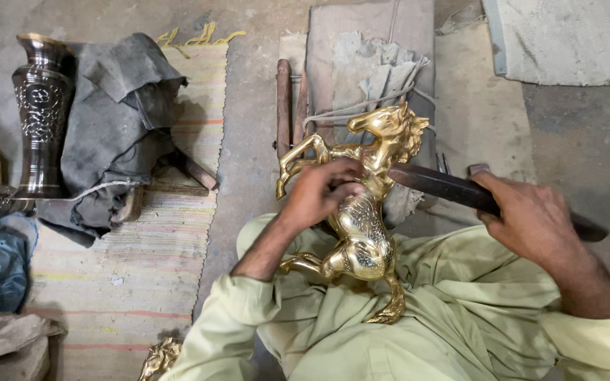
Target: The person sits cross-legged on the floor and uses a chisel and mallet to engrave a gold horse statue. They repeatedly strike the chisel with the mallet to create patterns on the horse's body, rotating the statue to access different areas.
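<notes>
A shiny golden brass horse figure (365, 233) rears up on my lap, its head toward the top of the view. My left hand (321, 192) is closed around the horse's chest and front leg area. My right hand (531, 215) grips a long dark metal tool (435, 185), like a file or bar. The tool's far end lies against the horse's neck. My sleeves and lap are in pale green cloth.
A dark engraved metal vase (40, 113) stands at the left beside a heap of grey cloth (118, 120). A striped mat (142, 268) covers the floor at left. Wooden blocks and rags (368, 70) lie ahead. Another brass piece (160, 356) peeks out at the bottom.
</notes>
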